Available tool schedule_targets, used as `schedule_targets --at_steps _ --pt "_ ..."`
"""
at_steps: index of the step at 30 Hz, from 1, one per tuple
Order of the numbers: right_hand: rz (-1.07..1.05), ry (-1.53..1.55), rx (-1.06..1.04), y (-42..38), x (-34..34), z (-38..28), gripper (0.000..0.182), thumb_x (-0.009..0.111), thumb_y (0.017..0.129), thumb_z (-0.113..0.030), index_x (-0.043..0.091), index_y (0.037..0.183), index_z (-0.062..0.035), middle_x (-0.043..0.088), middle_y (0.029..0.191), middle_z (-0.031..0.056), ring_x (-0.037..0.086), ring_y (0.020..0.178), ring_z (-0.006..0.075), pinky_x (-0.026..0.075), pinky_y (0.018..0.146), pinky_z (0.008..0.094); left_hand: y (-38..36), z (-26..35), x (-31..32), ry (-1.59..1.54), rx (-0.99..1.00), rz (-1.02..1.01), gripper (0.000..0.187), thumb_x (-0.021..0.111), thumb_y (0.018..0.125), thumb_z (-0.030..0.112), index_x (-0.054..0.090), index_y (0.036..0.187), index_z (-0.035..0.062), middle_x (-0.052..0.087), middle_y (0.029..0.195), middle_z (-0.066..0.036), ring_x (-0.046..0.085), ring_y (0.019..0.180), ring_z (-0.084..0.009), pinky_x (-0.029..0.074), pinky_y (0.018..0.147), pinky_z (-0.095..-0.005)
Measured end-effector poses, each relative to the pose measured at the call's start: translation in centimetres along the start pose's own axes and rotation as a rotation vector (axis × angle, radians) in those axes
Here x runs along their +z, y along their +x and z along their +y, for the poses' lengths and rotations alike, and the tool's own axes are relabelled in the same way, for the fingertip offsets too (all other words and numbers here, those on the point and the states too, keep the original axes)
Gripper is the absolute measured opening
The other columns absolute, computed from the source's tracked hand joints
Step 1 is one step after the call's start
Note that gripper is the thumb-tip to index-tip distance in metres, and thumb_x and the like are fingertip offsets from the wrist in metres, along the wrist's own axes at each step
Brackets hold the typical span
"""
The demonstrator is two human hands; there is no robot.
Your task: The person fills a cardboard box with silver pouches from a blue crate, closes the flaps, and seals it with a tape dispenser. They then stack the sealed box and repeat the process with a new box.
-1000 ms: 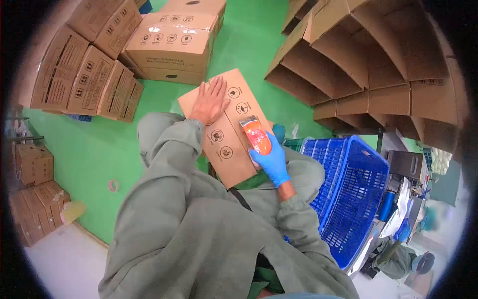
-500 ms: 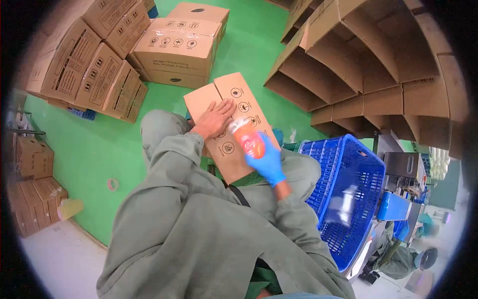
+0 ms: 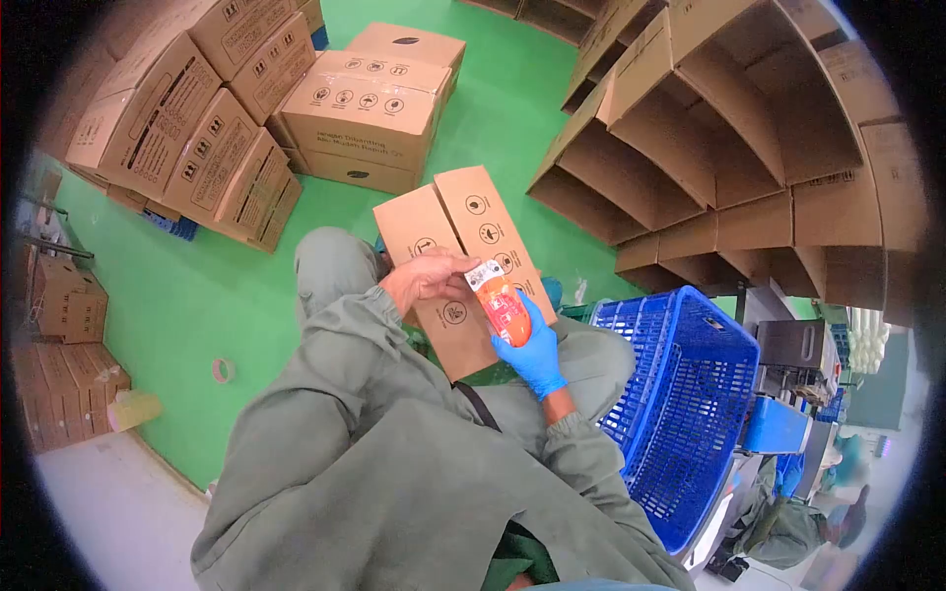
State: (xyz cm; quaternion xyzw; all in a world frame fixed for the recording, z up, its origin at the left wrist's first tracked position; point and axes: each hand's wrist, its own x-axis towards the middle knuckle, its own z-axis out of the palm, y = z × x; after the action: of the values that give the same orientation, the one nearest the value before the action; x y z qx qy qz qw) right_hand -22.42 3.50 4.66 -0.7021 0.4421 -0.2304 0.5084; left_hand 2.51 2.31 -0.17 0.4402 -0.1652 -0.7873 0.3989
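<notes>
A carton point(image 3: 473, 212) with printed symbols lies between my knees, its two top flaps meeting at a narrow gap. Above it, my gloved right hand point(image 3: 530, 343) is wrapped round a tape dispenser point(image 3: 501, 305), orange and red with a whitish front end. My bare left hand point(image 3: 429, 279) is at that front end, thumb and fingers pressed together near its edge. Whatever lies between the left fingertips is too small to make out.
Closed cartons point(image 3: 365, 113) stand ahead and at the left. Open cartons point(image 3: 690, 128) are stacked at the right. A blue crate point(image 3: 690, 414) stands by my right knee. A tape roll point(image 3: 223, 370) lies on the green floor. A co-worker point(image 3: 788, 532) is at the lower right.
My left hand has lifted off the carton flap and moved to the dispenser's front end. The dispenser, blurred before, now shows clearly, slightly lower in view.
</notes>
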Motion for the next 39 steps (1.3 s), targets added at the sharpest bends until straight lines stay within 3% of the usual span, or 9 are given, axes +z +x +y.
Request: schedule_targets --at_steps 6,9,15,21,25,28,33,37,39 --pt "0.018 -0.315 -0.158 4.7 1.5 -5.3 0.08 0.072 0.07 -0.023 0.042 0.144 -0.0138 0.062 0.119 0.0187 0.063 0.105 0.0307 0.051 0.089 0.0387 3.1 11.3 -9.8 0.862 0.795 0.768 0.025 0.061 0.086 0.021 0.072 0.075 0.0023 0.065 0.06 -0.013 0.064 0.057 -0.0179 0.053 0.055 -0.0371" --pt "-0.125 -0.42 -0.076 9.1 3.1 -5.1 0.075 0.069 0.071 -0.027 0.046 0.142 -0.0207 0.063 0.114 0.0209 0.063 0.1 0.0348 0.051 0.085 0.0425 3.5 17.4 -13.0 0.326 0.523 0.685 0.015 0.065 0.083 0.013 0.067 0.08 -0.0019 0.068 0.068 -0.01 0.065 0.059 -0.0142 0.054 0.054 -0.0321" --pt "-0.216 -0.407 0.021 13.5 5.1 -4.9 0.07 0.066 0.072 -0.029 0.05 0.139 -0.022 0.066 0.1 0.0216 0.065 0.089 0.0375 0.052 0.079 0.0449 9.5 12.8 -18.2 0.942 0.576 0.859 0.023 0.075 0.07 0.013 0.07 0.087 -0.0004 0.071 0.075 -0.014 0.069 0.069 -0.0221 0.056 0.067 -0.0361" --pt "-0.284 -0.422 0.102 14.7 5.0 -5.1 0.07 0.066 0.071 -0.029 0.05 0.138 -0.0201 0.067 0.096 0.0213 0.066 0.086 0.0384 0.052 0.077 0.0449 13.0 8.7 -19.9 1.234 -0.241 0.607 0.06 0.074 0.072 0.056 0.072 0.104 0.0051 0.069 0.101 -0.022 0.068 0.093 -0.0307 0.051 0.086 -0.0425" --pt "-0.294 -0.454 0.146 15.0 4.7 -6.5 0.066 0.065 0.072 -0.031 0.053 0.136 -0.0199 0.068 0.094 0.0233 0.067 0.086 0.0374 0.053 0.079 0.0426 11.0 9.2 -16.8 1.548 0.057 0.858 0.07 0.06 0.083 0.063 0.065 0.118 0.0028 0.063 0.118 -0.024 0.061 0.11 -0.0336 0.046 0.095 -0.0422" --pt "-0.294 -0.516 0.13 14.8 4.5 -6.4 0.067 0.064 0.072 -0.036 0.053 0.136 -0.0208 0.067 0.095 0.0245 0.066 0.087 0.0386 0.053 0.081 0.0432 9.6 10.4 -12.3 0.326 -0.093 0.317 0.072 0.047 0.092 0.06 0.055 0.129 -0.001 0.055 0.132 -0.023 0.051 0.125 -0.0353 0.042 0.101 -0.0434" --pt "-0.313 -0.544 0.141 7.2 0.3 -6.9 0.064 0.062 0.073 -0.037 0.054 0.135 -0.0199 0.067 0.095 0.0242 0.066 0.088 0.0402 0.053 0.08 0.0454 3.5 4.6 -4.7 1.911 0.414 0.756 0.081 0.048 0.091 0.056 0.028 0.147 0.0013 0.021 0.156 -0.021 0.023 0.144 -0.0346 0.024 0.112 -0.0555" --pt "-0.334 -0.565 0.261 -1.5 -3.2 -4.5 0.062 0.06 0.074 -0.037 0.054 0.133 -0.0197 0.067 0.097 0.0236 0.065 0.088 0.0415 0.052 0.079 0.048 -2.8 -3.8 3.9 1.905 0.48 -0.05 0.114 0.067 0.069 0.066 0.02 0.151 0.0028 0.018 0.158 -0.016 0.014 0.147 -0.0304 0.014 0.113 -0.0612" --pt "-0.323 -0.6 0.234 -2.3 -2.7 -3.6 0.061 0.06 0.074 -0.037 0.054 0.133 -0.0209 0.067 0.097 0.0232 0.065 0.088 0.0415 0.053 0.079 0.0482 -2.4 -8.6 4.6 1.936 0.573 0.115 0.125 0.072 0.057 0.068 0.021 0.15 0.0018 0.022 0.156 -0.015 0.016 0.147 -0.0293 0.013 0.113 -0.0625"
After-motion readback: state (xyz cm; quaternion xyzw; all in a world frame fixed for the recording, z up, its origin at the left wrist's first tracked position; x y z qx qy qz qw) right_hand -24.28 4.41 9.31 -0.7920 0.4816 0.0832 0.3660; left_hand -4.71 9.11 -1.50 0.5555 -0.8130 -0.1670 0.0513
